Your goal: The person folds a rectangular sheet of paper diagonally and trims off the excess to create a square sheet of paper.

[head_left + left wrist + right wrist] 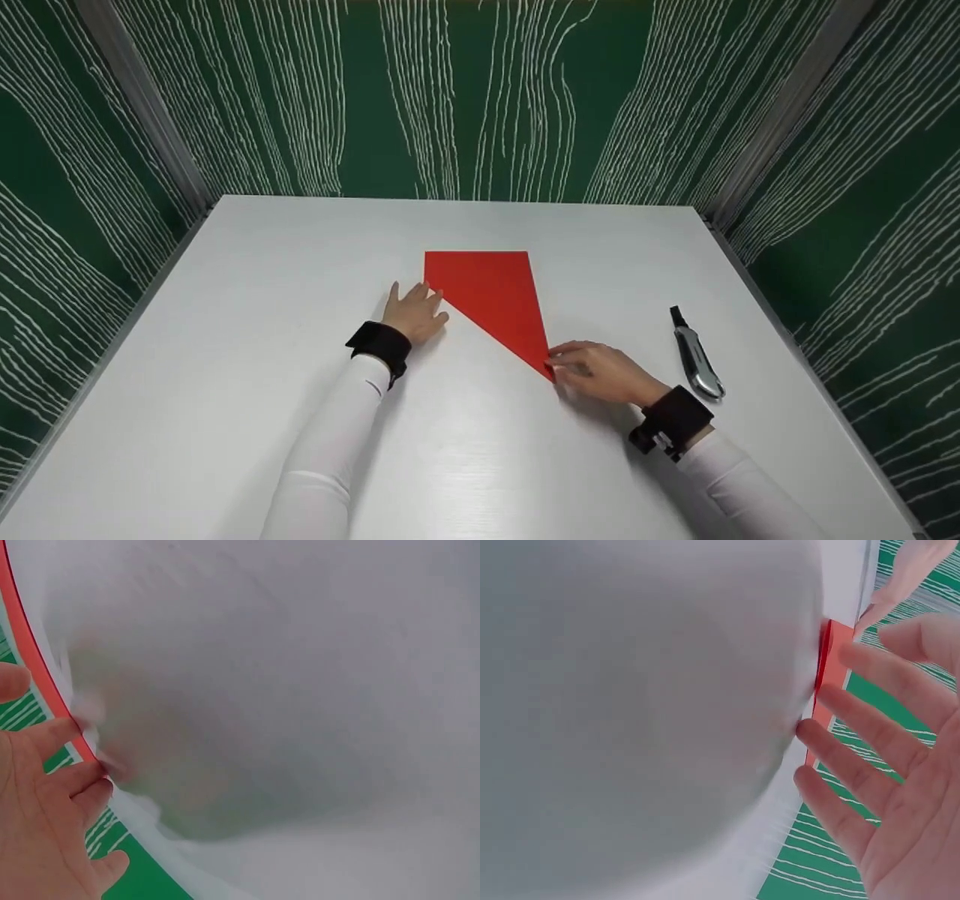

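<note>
A red sheet of paper [487,289], folded into a four-sided shape with a long slanted lower edge, lies on the white table. At its left corner the left hand [416,311] rests with spread fingers, and the fingertips touch the slanted edge. In the left wrist view, the fingers [56,736] reach across the red strip of paper. The right hand [607,371] is at the lower pointed end, its fingertips touching the paper there. Its fingers [877,727] look mostly straight in the right wrist view. A darker red gap shows between layers at that end.
A grey and black utility knife [697,356] lies on the table [225,360] to the right of the right hand. Green walls [480,97] with white wavy lines stand behind and at both sides, with grey posts in the corners.
</note>
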Action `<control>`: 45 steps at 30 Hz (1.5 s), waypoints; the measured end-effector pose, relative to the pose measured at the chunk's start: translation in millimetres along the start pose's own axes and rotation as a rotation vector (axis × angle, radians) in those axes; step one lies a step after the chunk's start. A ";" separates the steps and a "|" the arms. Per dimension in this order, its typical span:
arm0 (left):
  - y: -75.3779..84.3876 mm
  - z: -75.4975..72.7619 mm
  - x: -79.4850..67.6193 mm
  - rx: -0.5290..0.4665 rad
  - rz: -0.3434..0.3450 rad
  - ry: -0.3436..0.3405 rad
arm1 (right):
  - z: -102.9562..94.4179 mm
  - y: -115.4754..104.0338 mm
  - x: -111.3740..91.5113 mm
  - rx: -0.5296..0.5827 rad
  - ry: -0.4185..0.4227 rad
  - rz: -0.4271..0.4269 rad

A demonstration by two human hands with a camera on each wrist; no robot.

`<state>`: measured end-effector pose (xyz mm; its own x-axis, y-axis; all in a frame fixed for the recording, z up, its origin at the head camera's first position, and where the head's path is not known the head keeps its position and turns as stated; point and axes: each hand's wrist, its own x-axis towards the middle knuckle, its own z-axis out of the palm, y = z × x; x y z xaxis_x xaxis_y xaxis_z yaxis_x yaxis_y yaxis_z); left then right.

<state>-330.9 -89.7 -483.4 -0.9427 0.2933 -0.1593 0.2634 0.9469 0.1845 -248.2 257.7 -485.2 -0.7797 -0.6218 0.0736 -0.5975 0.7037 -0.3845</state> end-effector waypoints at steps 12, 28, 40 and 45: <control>-0.4 -1.3 -5.7 0.008 0.022 0.006 | 3.1 -3.6 57.1 0.017 -0.074 0.092; 3.1 1.2 -3.9 0.001 0.024 0.015 | 15.2 5.8 100.1 0.034 -0.243 0.213; 20.6 19.4 5.8 0.006 -0.196 0.140 | 20.2 -4.0 104.4 0.015 -0.252 0.230; 22.3 15.1 7.2 0.030 -0.278 0.149 | 20.3 -9.9 105.2 0.008 -0.247 0.219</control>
<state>-328.8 -64.5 -495.1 -0.9985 0.0024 -0.0553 -0.0045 0.9922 0.1249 -320.5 178.4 -492.3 -0.8197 -0.5216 -0.2368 -0.4187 0.8277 -0.3738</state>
